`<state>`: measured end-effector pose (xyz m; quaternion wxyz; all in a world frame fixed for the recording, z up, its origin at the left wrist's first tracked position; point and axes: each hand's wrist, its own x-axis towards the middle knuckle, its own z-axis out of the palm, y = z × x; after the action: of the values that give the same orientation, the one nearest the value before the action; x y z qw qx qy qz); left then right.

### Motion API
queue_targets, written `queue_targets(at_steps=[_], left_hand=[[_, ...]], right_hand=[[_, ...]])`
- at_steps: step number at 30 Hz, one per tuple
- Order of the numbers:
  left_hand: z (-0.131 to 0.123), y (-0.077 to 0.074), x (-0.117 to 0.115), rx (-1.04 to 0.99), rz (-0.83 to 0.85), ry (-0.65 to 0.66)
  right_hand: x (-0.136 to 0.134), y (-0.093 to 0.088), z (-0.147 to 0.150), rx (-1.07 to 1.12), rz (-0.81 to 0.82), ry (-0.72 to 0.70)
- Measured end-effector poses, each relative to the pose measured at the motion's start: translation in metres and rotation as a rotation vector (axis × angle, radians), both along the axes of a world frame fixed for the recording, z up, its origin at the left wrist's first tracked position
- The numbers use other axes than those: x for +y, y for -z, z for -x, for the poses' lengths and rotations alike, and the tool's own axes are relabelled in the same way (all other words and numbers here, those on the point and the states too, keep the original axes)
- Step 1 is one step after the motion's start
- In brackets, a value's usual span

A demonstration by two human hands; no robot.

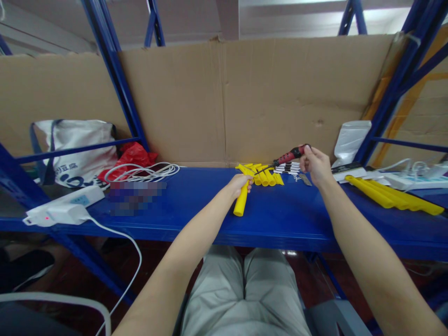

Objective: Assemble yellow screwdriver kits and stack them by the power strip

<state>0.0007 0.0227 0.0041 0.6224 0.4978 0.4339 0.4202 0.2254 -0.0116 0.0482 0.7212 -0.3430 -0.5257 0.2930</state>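
Observation:
My left hand (241, 184) is wrapped round a yellow tube (240, 205), whose wide end points toward me over the blue shelf. In my right hand (317, 165) is a screwdriver (290, 156) with a red and black handle, gripped at its rear end. Its thin dark shaft slants down to the left, and the tip reaches close to my left fingers; whether it touches the tube I cannot tell. Behind my left hand lie several more yellow tubes (268, 177). Beside them are small white and black pieces (289, 168) and a flat grey piece (305, 179).
Longer yellow pieces (392, 195) lie at the right, near a white power strip (416, 179). On the left are another power strip (66, 207), a coiled white cable (150, 173), a red bag (135, 156) and a cloth bag (80, 149). Cardboard (259, 102) stands behind the shelf (196, 205).

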Motion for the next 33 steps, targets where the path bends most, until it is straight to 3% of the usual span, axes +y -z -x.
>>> queue_targets(at_steps=[9, 20, 25, 33], left_hand=[[0.001, 0.001, 0.002, -0.009, -0.018, -0.01], [0.0, -0.001, 0.001, 0.001, -0.025, -0.049], [0.0, -0.003, -0.001, 0.018, -0.022, -0.071], [0.001, -0.011, -0.009, 0.069, -0.029, -0.118]], right_hand=[[0.004, 0.001, -0.004, 0.073, -0.032, 0.06], [-0.005, -0.005, -0.005, 0.03, 0.075, -0.084], [0.002, -0.001, -0.007, 0.04, 0.037, -0.033], [0.003, 0.002, -0.006, 0.094, 0.112, 0.011]])
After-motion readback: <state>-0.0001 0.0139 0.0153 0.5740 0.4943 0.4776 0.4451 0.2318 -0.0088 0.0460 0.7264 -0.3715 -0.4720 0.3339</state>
